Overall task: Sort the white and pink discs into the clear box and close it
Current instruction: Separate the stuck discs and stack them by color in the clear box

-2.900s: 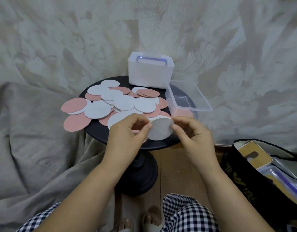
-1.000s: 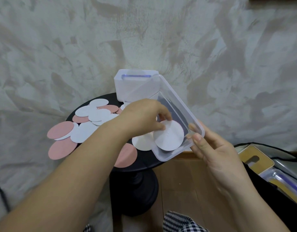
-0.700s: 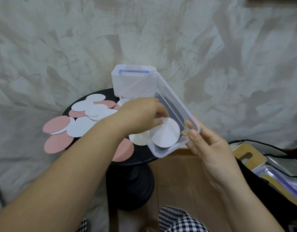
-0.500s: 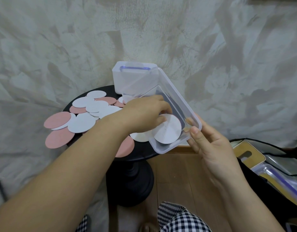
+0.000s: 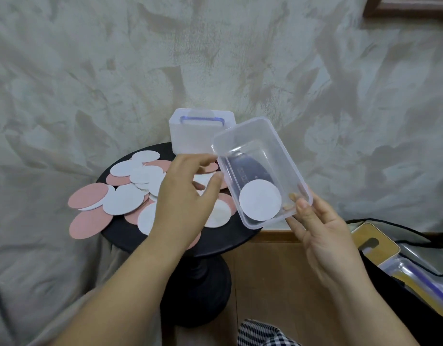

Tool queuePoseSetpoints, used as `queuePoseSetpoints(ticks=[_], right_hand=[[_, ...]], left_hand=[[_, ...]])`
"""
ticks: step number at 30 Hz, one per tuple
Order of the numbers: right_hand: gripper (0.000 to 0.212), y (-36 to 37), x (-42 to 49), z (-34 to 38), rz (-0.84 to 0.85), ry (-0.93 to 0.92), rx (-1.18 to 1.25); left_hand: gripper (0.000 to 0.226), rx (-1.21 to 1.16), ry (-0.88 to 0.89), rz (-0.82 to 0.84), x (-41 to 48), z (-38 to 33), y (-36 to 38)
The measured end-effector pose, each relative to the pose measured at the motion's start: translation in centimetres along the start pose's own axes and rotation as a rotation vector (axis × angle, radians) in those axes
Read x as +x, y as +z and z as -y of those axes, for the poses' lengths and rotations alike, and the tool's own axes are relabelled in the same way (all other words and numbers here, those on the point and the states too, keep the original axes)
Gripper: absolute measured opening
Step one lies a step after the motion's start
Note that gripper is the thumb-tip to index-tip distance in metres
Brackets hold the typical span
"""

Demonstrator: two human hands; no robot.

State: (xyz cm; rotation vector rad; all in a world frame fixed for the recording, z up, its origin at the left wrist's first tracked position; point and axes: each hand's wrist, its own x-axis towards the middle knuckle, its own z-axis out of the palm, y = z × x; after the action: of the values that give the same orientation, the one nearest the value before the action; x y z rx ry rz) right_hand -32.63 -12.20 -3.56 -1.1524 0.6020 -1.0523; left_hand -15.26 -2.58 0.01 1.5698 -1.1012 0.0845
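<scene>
My right hand (image 5: pixel 315 228) grips the near right corner of the clear box (image 5: pixel 278 146), tilted up off the table with its mouth toward me. One white disc (image 5: pixel 260 199) lies inside at the lower end. My left hand (image 5: pixel 185 198) hovers just left of the box rim, fingers apart, holding nothing. Below it, several white discs (image 5: pixel 123 199) and pink discs (image 5: pixel 88 196) lie scattered and overlapping on the small round black table (image 5: pixel 130 239); some are hidden under my hand.
A second translucent container with a blue-edged lid (image 5: pixel 200 133) stands at the back of the table against the draped grey cloth (image 5: pixel 40 245). A black bag (image 5: pixel 400 265) with boxes in it sits on the wooden floor at the right.
My left hand let go of the white disc inside the box and drew back out to the left. The disc now rests at the box's lower end. My right hand still holds the tilted box.
</scene>
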Motion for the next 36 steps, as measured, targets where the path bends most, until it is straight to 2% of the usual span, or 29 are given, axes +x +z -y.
queuePoseSetpoints(ticks=[2, 4, 6, 9, 16, 19, 25, 32, 34, 36], right_hand=[[0.030, -0.3, 0.7, -0.2, -0.041, 0.000, 0.020], [0.022, -0.5, 1.3, -0.4, -0.066, 0.009, 0.014], [0.022, -0.7, 1.7, -0.8, -0.056, 0.022, -0.009], [0.027, -1.1, 2.2, -1.2, -0.053, 0.025, -0.111], [0.021, -1.8, 4.1, -2.0, 0.012, 0.028, -0.279], [0.039, -2.0, 4.8, -2.7, 0.043, 0.048, -0.353], [0.044, -1.8, 5.8, -3.4, 0.029, 0.004, -0.517], [0.055, -1.9, 5.4, -3.3, 0.074, 0.040, -0.552], [0.058, -2.0, 4.4, -3.1, 0.041, 0.015, -0.576], [0.050, -2.0, 2.9, -3.3, -0.029, -0.062, -0.639]], left_hand=[[0.032, -0.062, -0.178, 0.085, -0.6, -0.1, 0.8], [0.055, -0.114, -0.287, 0.253, -0.9, -0.6, 1.9], [0.073, -0.110, -0.270, 0.364, -1.2, -0.9, 3.2], [0.084, -0.056, -0.241, 0.369, -1.0, -0.6, 4.6], [0.075, -0.004, -0.235, 0.385, 0.5, 0.0, 5.8], [0.072, 0.004, -0.262, 0.400, 1.2, 0.6, 5.8], [0.065, -0.057, -0.320, 0.368, 1.8, 1.8, 5.9], [0.061, -0.082, -0.339, 0.357, 1.4, 2.0, 5.1], [0.052, -0.056, -0.309, 0.318, 0.7, 1.8, 3.5], [0.037, -0.035, -0.273, 0.236, -0.5, 1.8, 1.5]])
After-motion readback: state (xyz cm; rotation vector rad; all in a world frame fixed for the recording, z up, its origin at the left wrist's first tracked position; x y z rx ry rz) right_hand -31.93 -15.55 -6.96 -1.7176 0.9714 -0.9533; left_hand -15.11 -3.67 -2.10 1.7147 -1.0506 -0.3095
